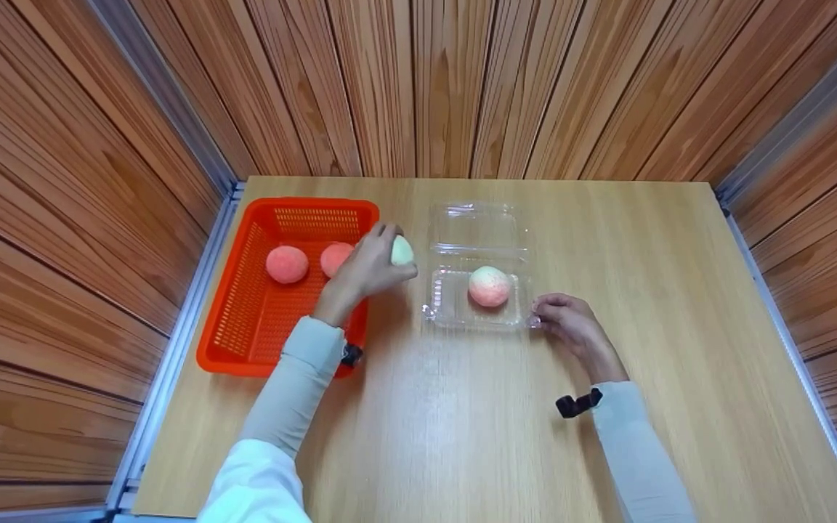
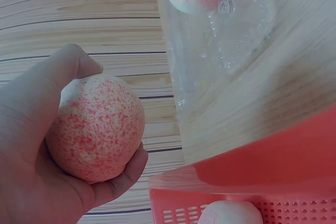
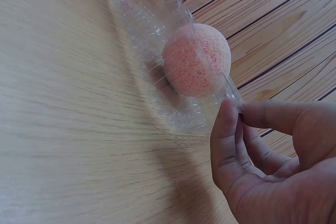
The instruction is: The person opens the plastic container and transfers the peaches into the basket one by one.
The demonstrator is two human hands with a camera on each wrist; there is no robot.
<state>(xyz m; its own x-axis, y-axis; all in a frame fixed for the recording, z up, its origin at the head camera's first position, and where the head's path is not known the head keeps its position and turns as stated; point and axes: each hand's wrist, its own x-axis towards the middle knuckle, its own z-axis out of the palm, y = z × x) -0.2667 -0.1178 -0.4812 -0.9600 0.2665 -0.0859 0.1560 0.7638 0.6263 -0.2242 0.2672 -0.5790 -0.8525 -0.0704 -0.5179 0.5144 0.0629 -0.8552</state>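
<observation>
My left hand (image 1: 368, 267) grips a speckled pink and pale peach (image 2: 100, 127) beside the right rim of the orange basket (image 1: 216, 319). Thumb and fingers wrap its sides in the left wrist view; its pale part (image 1: 402, 251) faces right in the head view. To the right lies a clear plastic clamshell box (image 1: 451, 296), lid folded back away from me. One pink and white peach (image 1: 489, 287) sits in its base. With thumb and fingertips, my right hand (image 1: 572, 328) pinches the box's near right corner, as the right wrist view (image 3: 233, 103) also shows.
Two more peaches, one at the left (image 1: 287, 264) and one partly behind my left hand (image 1: 336, 256), lie in the basket. Wood-plank walls (image 1: 455, 87) stand behind and at both sides of the wooden table (image 1: 462, 436). Metal rails (image 1: 179, 319) run along its sides.
</observation>
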